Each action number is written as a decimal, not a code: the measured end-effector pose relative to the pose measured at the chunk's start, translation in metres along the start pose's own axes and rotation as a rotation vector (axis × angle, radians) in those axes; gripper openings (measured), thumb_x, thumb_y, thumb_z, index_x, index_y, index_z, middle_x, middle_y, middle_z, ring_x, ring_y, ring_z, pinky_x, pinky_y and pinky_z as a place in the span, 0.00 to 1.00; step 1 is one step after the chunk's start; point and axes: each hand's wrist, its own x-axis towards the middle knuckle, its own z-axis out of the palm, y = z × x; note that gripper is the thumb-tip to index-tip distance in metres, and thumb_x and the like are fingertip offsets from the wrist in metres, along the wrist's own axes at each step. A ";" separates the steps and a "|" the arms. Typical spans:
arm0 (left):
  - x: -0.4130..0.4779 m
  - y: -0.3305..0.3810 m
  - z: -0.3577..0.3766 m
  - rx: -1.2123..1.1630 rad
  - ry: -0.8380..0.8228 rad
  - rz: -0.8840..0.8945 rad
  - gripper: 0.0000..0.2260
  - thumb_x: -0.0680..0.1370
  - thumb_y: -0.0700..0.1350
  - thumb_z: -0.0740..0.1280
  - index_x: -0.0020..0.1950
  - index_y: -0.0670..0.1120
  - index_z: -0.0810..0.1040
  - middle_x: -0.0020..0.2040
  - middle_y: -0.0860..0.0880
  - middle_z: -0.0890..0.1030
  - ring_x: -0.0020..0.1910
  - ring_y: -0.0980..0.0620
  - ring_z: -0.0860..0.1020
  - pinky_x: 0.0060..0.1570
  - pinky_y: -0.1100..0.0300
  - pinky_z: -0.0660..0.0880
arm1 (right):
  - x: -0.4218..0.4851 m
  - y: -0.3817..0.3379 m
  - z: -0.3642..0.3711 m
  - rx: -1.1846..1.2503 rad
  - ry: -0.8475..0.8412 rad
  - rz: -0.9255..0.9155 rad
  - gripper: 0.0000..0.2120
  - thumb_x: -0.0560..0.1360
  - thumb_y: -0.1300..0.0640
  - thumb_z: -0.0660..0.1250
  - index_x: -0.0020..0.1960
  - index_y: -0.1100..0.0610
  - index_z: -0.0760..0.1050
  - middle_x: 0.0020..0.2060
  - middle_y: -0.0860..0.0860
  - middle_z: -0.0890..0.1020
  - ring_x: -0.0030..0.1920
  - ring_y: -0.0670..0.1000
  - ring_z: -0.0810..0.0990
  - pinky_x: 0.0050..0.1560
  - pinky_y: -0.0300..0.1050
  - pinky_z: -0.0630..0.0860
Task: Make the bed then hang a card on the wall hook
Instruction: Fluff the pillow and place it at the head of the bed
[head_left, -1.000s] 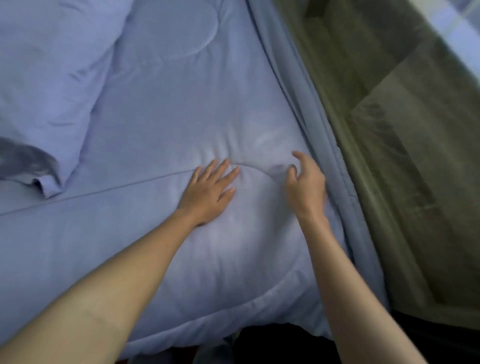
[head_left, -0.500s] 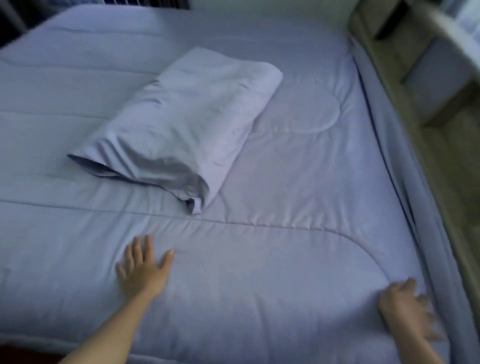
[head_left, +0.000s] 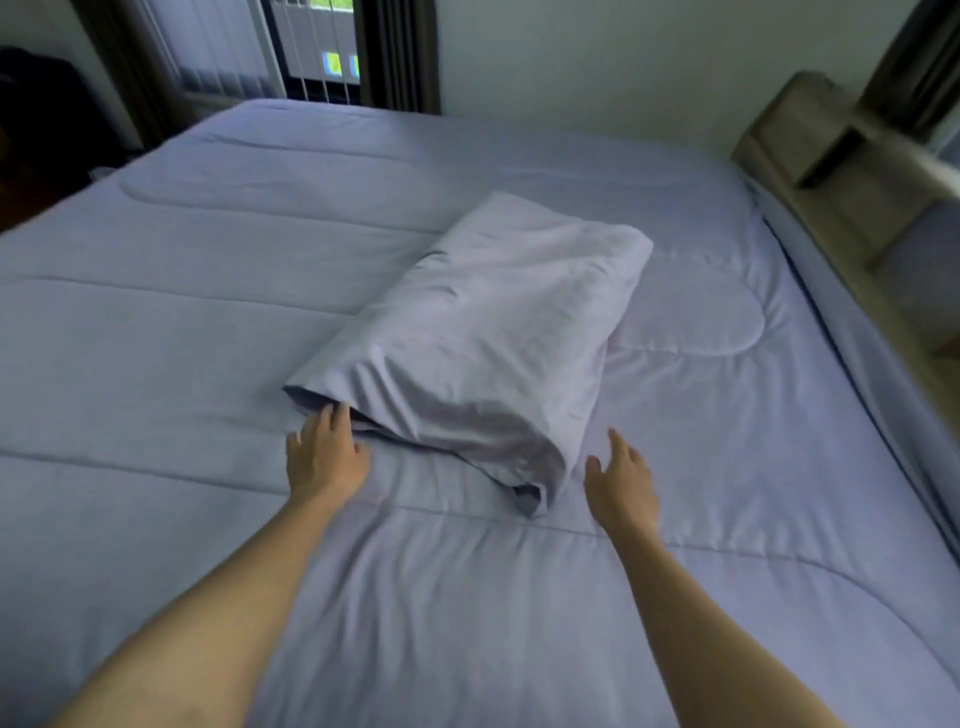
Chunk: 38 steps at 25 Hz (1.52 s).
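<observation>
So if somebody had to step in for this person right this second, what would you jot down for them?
Left hand: open, fingertips at the near left corner of the pillow, not gripping.
Right hand: open, just right of the pillow's near end, holding nothing.
Pillow lies slantwise mid-bed on the comforter, away from the headboard.
Done: comforter spread fairly smooth.
Left: probably set the pillow by the headboard, then hang the card; neither card nor hook is in view.
</observation>
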 end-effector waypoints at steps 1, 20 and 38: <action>0.023 -0.002 -0.005 -0.011 0.014 0.026 0.25 0.75 0.46 0.63 0.72 0.42 0.65 0.68 0.40 0.71 0.67 0.40 0.69 0.64 0.43 0.66 | 0.005 -0.021 0.006 0.021 -0.009 -0.035 0.28 0.78 0.47 0.57 0.76 0.49 0.55 0.74 0.53 0.63 0.72 0.58 0.64 0.68 0.57 0.65; 0.150 0.019 -0.004 -0.231 0.011 0.095 0.17 0.79 0.53 0.56 0.63 0.46 0.71 0.64 0.39 0.76 0.61 0.35 0.74 0.58 0.47 0.71 | 0.108 -0.073 0.053 0.427 -0.019 0.228 0.26 0.75 0.47 0.67 0.64 0.66 0.71 0.50 0.58 0.76 0.49 0.59 0.75 0.50 0.51 0.73; -0.218 -0.029 -0.042 -0.330 0.016 0.249 0.16 0.78 0.52 0.60 0.51 0.40 0.78 0.44 0.37 0.82 0.43 0.33 0.79 0.37 0.51 0.73 | -0.144 0.088 -0.073 0.427 -0.414 0.211 0.12 0.75 0.54 0.69 0.54 0.60 0.76 0.44 0.53 0.80 0.43 0.51 0.78 0.40 0.43 0.76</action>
